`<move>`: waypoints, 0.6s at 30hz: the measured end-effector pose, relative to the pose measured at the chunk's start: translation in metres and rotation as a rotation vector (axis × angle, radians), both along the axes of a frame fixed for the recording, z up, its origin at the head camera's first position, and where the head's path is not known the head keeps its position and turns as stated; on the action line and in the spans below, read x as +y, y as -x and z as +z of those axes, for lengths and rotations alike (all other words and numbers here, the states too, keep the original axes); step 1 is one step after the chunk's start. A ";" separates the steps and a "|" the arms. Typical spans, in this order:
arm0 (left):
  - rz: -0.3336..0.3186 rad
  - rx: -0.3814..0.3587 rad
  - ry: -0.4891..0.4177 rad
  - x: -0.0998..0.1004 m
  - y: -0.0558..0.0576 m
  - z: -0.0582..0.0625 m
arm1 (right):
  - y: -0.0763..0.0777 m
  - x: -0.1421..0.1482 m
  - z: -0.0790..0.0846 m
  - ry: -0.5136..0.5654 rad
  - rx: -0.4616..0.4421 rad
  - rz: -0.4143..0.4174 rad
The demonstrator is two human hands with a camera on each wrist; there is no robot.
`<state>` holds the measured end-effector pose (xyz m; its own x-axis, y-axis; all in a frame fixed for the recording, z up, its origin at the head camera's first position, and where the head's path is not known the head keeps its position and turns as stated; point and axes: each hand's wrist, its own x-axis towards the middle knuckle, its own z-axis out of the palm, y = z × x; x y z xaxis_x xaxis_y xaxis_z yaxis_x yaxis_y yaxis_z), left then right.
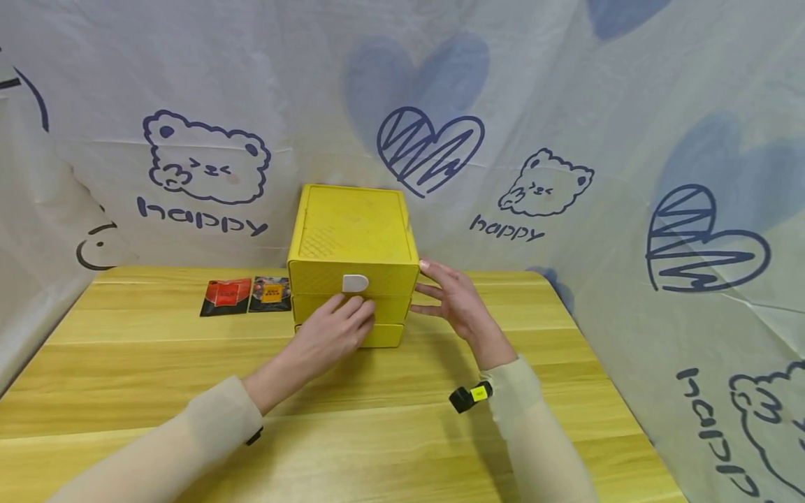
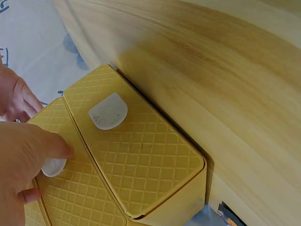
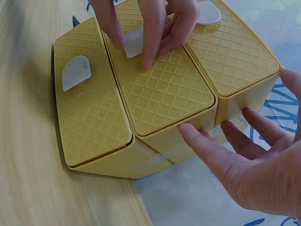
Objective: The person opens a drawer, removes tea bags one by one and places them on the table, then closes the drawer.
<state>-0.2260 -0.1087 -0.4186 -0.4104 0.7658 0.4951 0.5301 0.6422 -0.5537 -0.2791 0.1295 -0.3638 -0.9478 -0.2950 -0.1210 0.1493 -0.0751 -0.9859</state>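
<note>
A yellow three-drawer storage box point(image 1: 355, 223) stands on the table, each drawer front bearing a white tab handle. My left hand point(image 1: 336, 328) is at the middle drawer point(image 3: 164, 94). Its thumb and fingers pinch that drawer's white handle point(image 3: 133, 43), seen between them in the right wrist view. My right hand point(image 1: 455, 300) rests spread fingers along the box's right side, fingertips at the edges of the upper drawers. The top handle point(image 1: 355, 283) and the bottom handle point(image 2: 109, 112) are untouched. All three drawer fronts sit flush with the box.
Two small packets lie left of the box, a red-and-black packet point(image 1: 225, 296) and a dark one with an orange label point(image 1: 270, 293). Behind the wooden table point(image 1: 352, 433) hangs a white printed cloth point(image 1: 302, 91), close to the box's back.
</note>
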 end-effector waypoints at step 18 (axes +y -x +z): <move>0.043 -0.056 0.036 0.002 -0.001 -0.001 | 0.000 0.000 0.001 -0.008 0.000 0.006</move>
<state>-0.2253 -0.1062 -0.4200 -0.4700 0.7635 0.4429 0.5332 0.6455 -0.5468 -0.2789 0.1293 -0.3632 -0.9460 -0.2995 -0.1239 0.1501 -0.0660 -0.9865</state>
